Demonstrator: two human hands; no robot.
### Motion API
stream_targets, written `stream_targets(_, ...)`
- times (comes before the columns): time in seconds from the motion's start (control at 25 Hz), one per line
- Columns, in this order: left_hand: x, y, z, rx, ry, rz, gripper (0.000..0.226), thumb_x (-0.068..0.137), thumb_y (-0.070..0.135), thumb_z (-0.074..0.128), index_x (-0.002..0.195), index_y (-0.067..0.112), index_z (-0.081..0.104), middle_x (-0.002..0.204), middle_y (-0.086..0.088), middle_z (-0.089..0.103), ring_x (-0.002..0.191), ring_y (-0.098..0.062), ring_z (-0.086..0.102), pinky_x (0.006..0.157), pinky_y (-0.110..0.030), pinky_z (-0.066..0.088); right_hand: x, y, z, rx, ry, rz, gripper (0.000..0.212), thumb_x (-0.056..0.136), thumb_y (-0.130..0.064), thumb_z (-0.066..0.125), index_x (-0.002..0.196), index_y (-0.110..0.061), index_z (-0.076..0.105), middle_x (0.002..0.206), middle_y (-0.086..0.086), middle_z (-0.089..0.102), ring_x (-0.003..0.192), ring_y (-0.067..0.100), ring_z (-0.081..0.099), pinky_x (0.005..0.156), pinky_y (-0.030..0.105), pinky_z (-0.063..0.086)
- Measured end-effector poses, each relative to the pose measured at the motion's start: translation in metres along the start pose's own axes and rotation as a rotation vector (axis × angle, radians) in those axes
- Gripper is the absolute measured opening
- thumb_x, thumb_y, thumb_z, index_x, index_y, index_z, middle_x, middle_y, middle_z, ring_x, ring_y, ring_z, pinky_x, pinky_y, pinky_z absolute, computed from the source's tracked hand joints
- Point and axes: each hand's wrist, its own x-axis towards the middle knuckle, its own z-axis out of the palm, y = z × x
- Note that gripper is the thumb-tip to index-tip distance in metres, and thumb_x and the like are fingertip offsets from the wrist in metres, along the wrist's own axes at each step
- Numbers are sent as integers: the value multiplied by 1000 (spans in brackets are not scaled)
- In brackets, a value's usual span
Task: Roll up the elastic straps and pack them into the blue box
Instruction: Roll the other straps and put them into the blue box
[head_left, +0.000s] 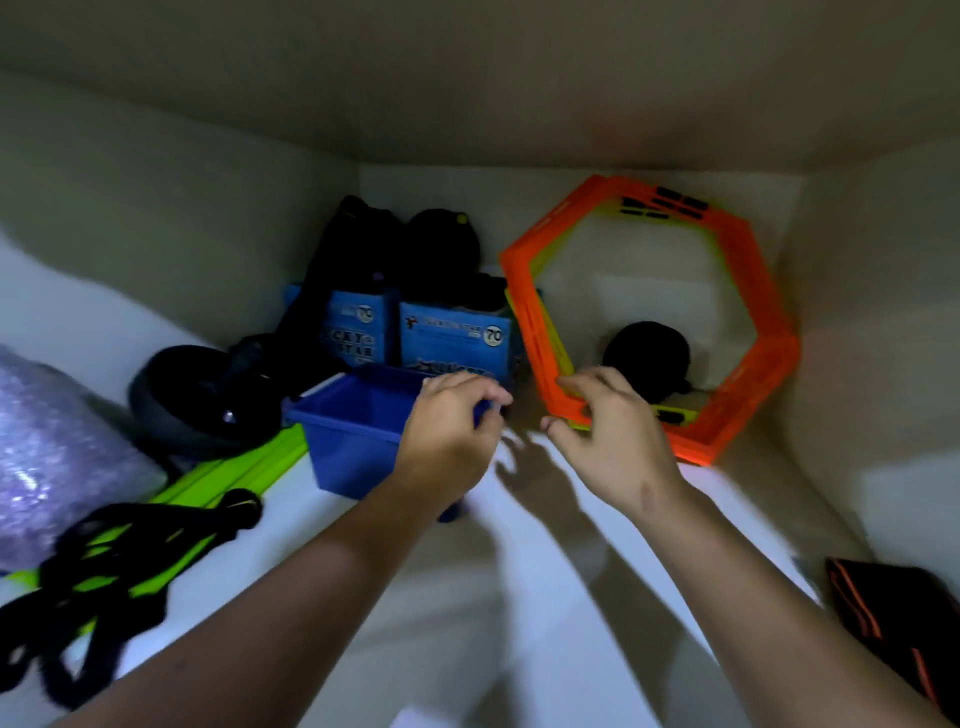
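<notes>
An open blue plastic box (353, 447) stands on the white shelf, and what shows of its inside looks empty. My left hand (447, 436) is at its right corner with the fingers curled over the rim. My right hand (608, 436) hovers just right of the box, in front of the orange frames, fingers loosely bent and apart, holding nothing. A tangle of black and green elastic straps (130, 561) lies unrolled at the shelf's front left, apart from both hands.
Orange hexagon frames (753, 291) lean on the back wall, with a black round object (649, 353) behind them. Two blue cardboard boxes (452, 338) stand behind the blue box. At left are a black wheel (192, 395), green bars (244, 467) and bubble wrap (47, 457).
</notes>
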Motion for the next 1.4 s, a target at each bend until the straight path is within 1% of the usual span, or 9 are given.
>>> stream_targets(0.16, 4, -66, -49, 91, -54, -137, 35, 85, 24, 49, 110, 24, 73, 118, 1, 70, 116, -22, 56, 108, -41, 42, 6, -38, 48, 21, -97, -37, 52, 84, -36, 68, 134, -20, 62, 136, -3, 59, 111, 21, 65, 91, 25, 46)
stream_targets(0.28, 9, -114, -77, 157, -75, -181, 44, 77, 23, 44, 109, 19, 75, 116, -3, 73, 110, -27, 63, 104, -42, 46, 8, -59, 82, 63, -182, -19, 55, 85, -37, 67, 138, -23, 59, 136, -3, 62, 120, 19, 61, 100, 28, 47)
stream_targets(0.4, 9, -150, -91, 263, -77, -208, 45, 77, 24, 42, 107, 20, 75, 118, 0, 73, 114, -26, 61, 113, -46, 36, 11, -70, 104, 38, -238, 9, 54, 89, -36, 66, 141, -25, 56, 139, -2, 62, 123, 20, 60, 103, 31, 48)
stream_targets(0.48, 8, -169, -90, 273, -47, -176, 38, 80, 23, 46, 101, 18, 77, 111, -2, 76, 108, -27, 64, 113, -45, 37, 13, -71, 112, -1, -244, 31, 45, 90, -37, 65, 134, -25, 62, 131, -1, 66, 116, 22, 64, 97, 34, 51)
stream_targets(0.64, 7, -195, -85, 218, -4, -58, 23, 87, 22, 57, 98, 17, 77, 103, -1, 77, 103, -25, 65, 102, -35, 42, 14, -64, 119, -9, -217, 84, 21, 91, -37, 64, 104, -24, 73, 103, -6, 70, 95, 17, 66, 82, 34, 53)
stream_targets(0.8, 5, -182, -72, 190, 0, -20, 18, 90, 10, 66, 102, 16, 78, 105, -3, 76, 105, -27, 60, 88, -16, 29, 6, -51, 109, -37, -164, 85, 19, 92, -35, 64, 104, -23, 74, 102, -7, 69, 91, 15, 64, 80, 34, 54)
stream_targets(0.88, 2, -171, -62, 166, -8, 0, 21, 88, 5, 67, 102, 15, 79, 104, -4, 77, 103, -30, 62, 84, -13, 27, -2, -41, 98, -70, -137, 75, 19, 93, -33, 64, 104, -24, 74, 101, -8, 69, 89, 14, 63, 78, 34, 54)
stream_targets(1.28, -53, -64, -21, 55, -59, 15, 30, 95, 8, 57, 111, 24, 76, 110, 7, 75, 112, -17, 57, 88, -12, 31, -79, 20, 1, -60, -77, 114, 10, 90, -28, 67, 96, -32, 74, 91, -20, 65, 77, 0, 60, 72, 29, 52)
stream_targets(1.4, -78, -39, -15, 51, -62, 52, 29, 96, 9, 58, 110, 25, 76, 108, 9, 74, 109, -14, 57, 89, -13, 34, -108, 31, -26, -23, -59, 113, 11, 88, -24, 71, 95, -33, 74, 93, -23, 66, 76, 5, 63, 68, 22, 49)
